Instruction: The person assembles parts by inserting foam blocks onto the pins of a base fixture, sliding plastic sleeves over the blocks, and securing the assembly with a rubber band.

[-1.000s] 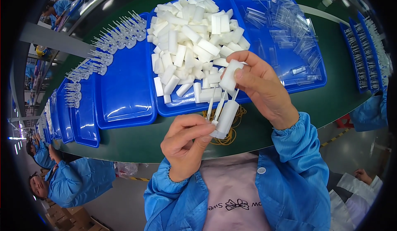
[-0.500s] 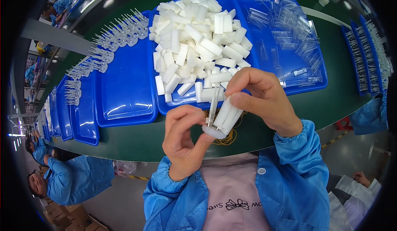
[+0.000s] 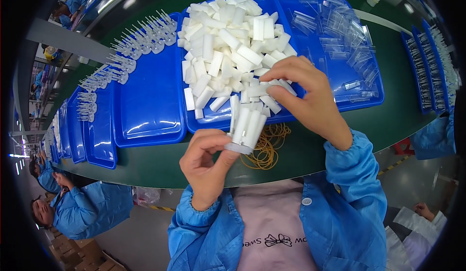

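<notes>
Left hand [image 3: 205,161]: pinching round translucent plastic base [image 3: 238,148].
Base: bears matte white oblong blocks [image 3: 252,127]; held before rectangular blue plastic tray [image 3: 206,122].
Right hand [image 3: 303,93]: at loose white blocks [image 3: 248,56] in tray; whether it grasps one, cannot tell.

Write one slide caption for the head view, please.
Left hand holding a pale base with white blocks, right hand at a heap of similar blocks in a blue tray.

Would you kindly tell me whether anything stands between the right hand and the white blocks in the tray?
Nothing visible does: the right hand reaches over the near rim of the blue tray, and its thumb and fingertips are at the white blocks on the pile's right side.
</notes>
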Motion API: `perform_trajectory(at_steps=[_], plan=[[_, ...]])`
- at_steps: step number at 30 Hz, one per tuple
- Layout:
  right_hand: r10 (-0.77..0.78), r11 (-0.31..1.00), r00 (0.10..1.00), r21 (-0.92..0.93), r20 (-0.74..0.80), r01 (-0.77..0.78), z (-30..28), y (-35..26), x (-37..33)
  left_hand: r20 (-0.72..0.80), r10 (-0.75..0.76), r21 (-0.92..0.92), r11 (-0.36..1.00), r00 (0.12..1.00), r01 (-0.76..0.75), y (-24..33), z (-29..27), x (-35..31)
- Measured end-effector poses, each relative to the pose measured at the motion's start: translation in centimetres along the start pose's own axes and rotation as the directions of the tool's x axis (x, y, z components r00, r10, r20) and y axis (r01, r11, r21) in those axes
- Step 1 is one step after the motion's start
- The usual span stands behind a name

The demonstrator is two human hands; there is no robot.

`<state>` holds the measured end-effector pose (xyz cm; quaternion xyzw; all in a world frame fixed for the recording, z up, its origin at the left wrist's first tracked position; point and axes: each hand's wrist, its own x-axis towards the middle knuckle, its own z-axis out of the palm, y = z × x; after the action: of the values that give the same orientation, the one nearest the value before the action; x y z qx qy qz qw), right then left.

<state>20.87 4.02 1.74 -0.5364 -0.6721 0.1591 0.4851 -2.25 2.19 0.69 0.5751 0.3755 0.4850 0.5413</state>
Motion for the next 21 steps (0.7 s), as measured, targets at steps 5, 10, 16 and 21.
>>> perform_trajectory(at_steps=[5, 10, 16, 21], plan=[[-0.042, 0.882, 0.979, -0.453, 0.198, 0.129, 1.8, 0.6, -0.4, -0.053, -0.012, 0.021, 1.000, 0.999, 0.013, -0.7, -0.8, 0.0], [-0.087, 0.939, 0.987, -0.320, 0.132, 0.125, 1.6, 0.6, -0.4, -0.021, 0.011, -0.005, 1.000, 1.000, -0.011, -0.5, -0.8, -0.1], [-0.148, 0.989, 0.987, 0.013, 0.062, 0.148, 1.7, 0.4, -0.3, 0.063, 0.018, -0.006, 1.000, 0.998, -0.018, 0.0, -0.4, 0.1], [-0.143, 0.988, 0.986, 0.077, 0.086, 0.137, 1.2, 0.5, -0.5, 0.087, 0.029, 0.020, 0.999, 0.996, -0.031, 0.2, -0.6, 0.0]])
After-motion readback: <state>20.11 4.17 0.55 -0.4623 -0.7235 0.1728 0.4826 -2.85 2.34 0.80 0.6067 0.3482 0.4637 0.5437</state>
